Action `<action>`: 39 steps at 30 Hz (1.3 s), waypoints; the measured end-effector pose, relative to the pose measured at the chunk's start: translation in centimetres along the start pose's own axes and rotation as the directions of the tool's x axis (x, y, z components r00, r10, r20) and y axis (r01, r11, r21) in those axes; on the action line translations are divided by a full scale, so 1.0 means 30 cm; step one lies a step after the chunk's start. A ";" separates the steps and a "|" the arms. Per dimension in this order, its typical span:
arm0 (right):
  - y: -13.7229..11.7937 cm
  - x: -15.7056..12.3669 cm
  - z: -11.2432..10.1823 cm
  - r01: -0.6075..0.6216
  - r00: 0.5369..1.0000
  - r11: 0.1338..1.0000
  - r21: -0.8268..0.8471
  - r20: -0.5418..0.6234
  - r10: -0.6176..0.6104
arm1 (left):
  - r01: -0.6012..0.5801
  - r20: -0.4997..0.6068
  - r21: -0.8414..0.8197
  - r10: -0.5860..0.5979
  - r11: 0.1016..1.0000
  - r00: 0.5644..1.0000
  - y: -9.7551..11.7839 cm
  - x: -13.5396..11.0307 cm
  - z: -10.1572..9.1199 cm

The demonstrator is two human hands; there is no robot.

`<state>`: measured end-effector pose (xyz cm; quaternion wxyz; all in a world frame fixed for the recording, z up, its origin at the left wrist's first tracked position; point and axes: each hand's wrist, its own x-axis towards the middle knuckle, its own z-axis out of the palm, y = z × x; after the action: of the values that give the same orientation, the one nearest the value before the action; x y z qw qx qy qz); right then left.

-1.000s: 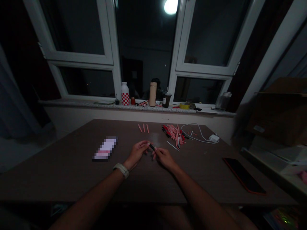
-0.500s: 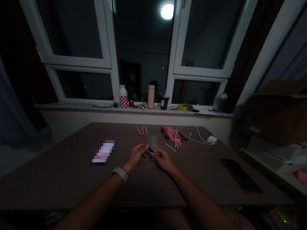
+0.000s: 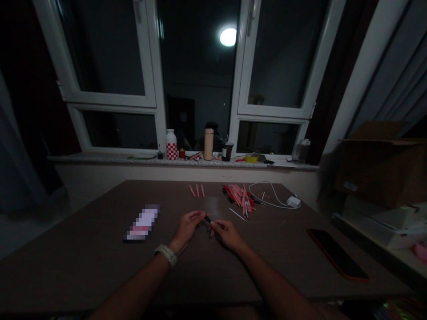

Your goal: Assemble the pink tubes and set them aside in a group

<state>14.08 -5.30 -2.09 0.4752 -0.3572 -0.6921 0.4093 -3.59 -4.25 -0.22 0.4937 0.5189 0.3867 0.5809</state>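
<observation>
Black pen part (image 3: 208, 218) pinched in a tight grip between left hand (image 3: 188, 227) and right hand (image 3: 227, 234)

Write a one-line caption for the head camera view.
Left hand and right hand hold a black piece near a heap of red pen parts on a table.

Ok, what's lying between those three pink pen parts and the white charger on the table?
In the head view, a heap of red and pink pen parts lies there, and a white cable loops from the charger toward it.
</observation>
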 end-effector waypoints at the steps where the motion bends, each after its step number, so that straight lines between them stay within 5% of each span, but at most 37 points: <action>1: 0.000 0.001 0.000 -0.024 1.000 0.999 0.047 0.006 0.023 | -0.001 -0.015 -0.012 0.001 1.000 1.000 0.000 0.001 0.000; 5: -0.007 0.003 -0.028 -0.200 0.980 0.902 0.383 0.084 0.182 | 0.026 -0.098 -0.155 -0.042 0.988 0.994 -0.001 0.010 -0.013; 9: -0.031 -0.005 -0.084 -0.311 0.950 0.620 0.721 0.222 0.219 | 0.097 -0.110 -0.315 -0.138 0.944 0.984 0.008 0.017 -0.025; 12: -0.050 -0.011 -0.114 -0.341 0.939 0.434 0.834 0.275 0.209 | 0.122 -0.089 -0.333 -0.160 0.935 0.983 0.013 0.016 -0.022; 15: -0.058 -0.011 -0.123 -0.344 0.936 0.348 0.872 0.289 0.200 | 0.123 -0.084 -0.319 -0.158 0.940 0.984 0.016 0.012 -0.016; 24: -0.010 0.009 -0.122 -0.276 0.939 0.291 0.916 0.191 0.287 | 0.135 -0.078 -0.218 -0.155 0.967 0.985 0.018 0.005 -0.011; 30: -0.021 0.014 -0.133 -0.249 0.938 0.256 0.934 0.167 0.303 | 0.049 -0.009 0.106 -0.049 0.993 0.999 0.006 0.013 -0.021; 35: -0.022 0.014 -0.138 -0.233 0.937 0.246 0.941 0.149 0.317 | -0.151 0.086 0.432 0.126 0.889 0.988 0.017 0.007 -0.027; 39: -0.019 0.013 -0.136 -0.241 0.937 0.251 0.938 0.157 0.313 | -0.239 0.167 0.538 0.176 0.808 0.970 0.008 0.000 -0.036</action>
<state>17.79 -4.26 -0.54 0.5346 -0.1373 -0.2296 0.8016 -4.69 -4.22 -0.17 0.2759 0.7096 0.4518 0.4651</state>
